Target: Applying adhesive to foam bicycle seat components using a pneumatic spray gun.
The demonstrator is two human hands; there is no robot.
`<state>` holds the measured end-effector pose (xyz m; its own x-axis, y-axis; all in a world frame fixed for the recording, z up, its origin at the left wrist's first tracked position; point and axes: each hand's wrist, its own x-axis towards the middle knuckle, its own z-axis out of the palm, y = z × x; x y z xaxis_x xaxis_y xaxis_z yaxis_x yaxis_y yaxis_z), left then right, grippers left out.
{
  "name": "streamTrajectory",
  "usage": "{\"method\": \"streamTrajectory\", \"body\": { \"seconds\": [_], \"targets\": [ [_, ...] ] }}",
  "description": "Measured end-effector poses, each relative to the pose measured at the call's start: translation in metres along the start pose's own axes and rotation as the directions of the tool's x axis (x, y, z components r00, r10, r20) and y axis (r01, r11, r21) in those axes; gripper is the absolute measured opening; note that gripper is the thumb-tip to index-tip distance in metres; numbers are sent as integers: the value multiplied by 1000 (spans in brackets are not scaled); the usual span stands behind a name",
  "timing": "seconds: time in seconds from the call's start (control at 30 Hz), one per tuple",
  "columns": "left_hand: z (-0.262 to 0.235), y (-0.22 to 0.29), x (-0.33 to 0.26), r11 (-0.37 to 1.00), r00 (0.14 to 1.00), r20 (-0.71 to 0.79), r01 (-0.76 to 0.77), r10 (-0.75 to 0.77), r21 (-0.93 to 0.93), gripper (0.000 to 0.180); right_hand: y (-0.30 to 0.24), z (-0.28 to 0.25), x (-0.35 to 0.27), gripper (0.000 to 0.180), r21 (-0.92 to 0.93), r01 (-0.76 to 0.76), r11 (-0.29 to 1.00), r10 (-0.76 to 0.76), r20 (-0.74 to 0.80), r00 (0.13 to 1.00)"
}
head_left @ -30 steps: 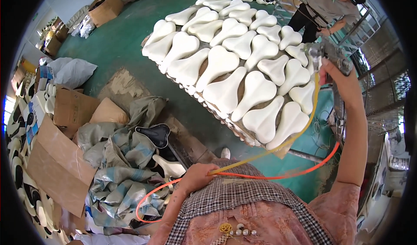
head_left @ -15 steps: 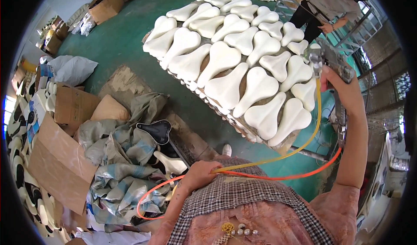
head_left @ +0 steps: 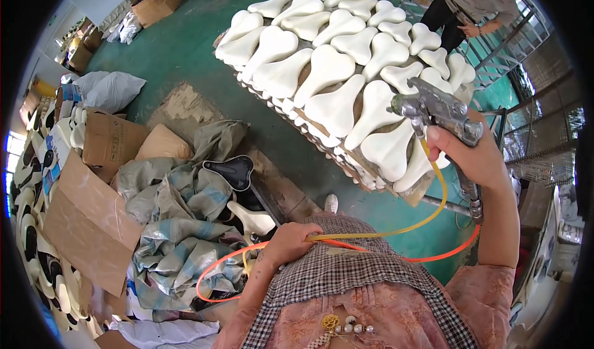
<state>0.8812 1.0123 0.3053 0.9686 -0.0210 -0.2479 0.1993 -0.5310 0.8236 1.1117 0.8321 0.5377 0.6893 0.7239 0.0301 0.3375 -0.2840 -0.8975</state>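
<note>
My right hand (head_left: 473, 158) is closed round the grip of a metal spray gun (head_left: 442, 106), raised over the near right part of a platform of white bicycle saddle pieces (head_left: 334, 104). The gun's nozzle end faces left. From under the gun a yellow hose (head_left: 396, 230) curves down to my left hand (head_left: 288, 244), whose fingers are wrapped round it at my waist. An orange hose (head_left: 442, 256) runs from below the gun's grip, passes by my left hand and loops out on the left; whether that hand grips it too I cannot tell.
A black saddle (head_left: 232, 172) lies on crumpled grey-green sacks (head_left: 167, 244) at left, beside an open cardboard box (head_left: 93, 219) and many more saddles. At the far right a person (head_left: 476, 15) stands near metal racks (head_left: 526, 36). Mesh panels (head_left: 550, 129) line the right side.
My right hand has brought the spray gun left and nearer to me. The platform of saddles sits slightly farther right in view. My left hand keeps its hold on the yellow hose.
</note>
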Motion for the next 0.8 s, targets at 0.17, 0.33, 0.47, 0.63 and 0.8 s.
{"method": "streamTrajectory", "body": {
  "seconds": [0.17, 0.33, 0.47, 0.63, 0.8],
  "targets": [
    [-2, 3, -7, 998, 999, 27, 23, -25, 62, 26, 7, -18, -3, 27, -37, -16, 999, 9, -192, 981],
    [2, 6, -5, 998, 999, 38, 27, -29, 56, 28, -8, -1, -24, 29, 25, -5, 1000, 4, 38, 999],
    [8, 21, 5, 999, 998, 57, -9, 6, 53, 27, 13, -37, -17, 23, -56, -24, 998, 18, -103, 995],
    [21, 41, 24, 999, 998, 57, 12, -14, 35, 26, 41, -121, -20, 19, -69, -45, 997, 13, -405, 914],
    [42, 62, 48, 999, 998, 56, 1, 2, -41, 28, 38, -124, -35, 21, -15, -63, 998, 58, -246, 967]
  ]
}}
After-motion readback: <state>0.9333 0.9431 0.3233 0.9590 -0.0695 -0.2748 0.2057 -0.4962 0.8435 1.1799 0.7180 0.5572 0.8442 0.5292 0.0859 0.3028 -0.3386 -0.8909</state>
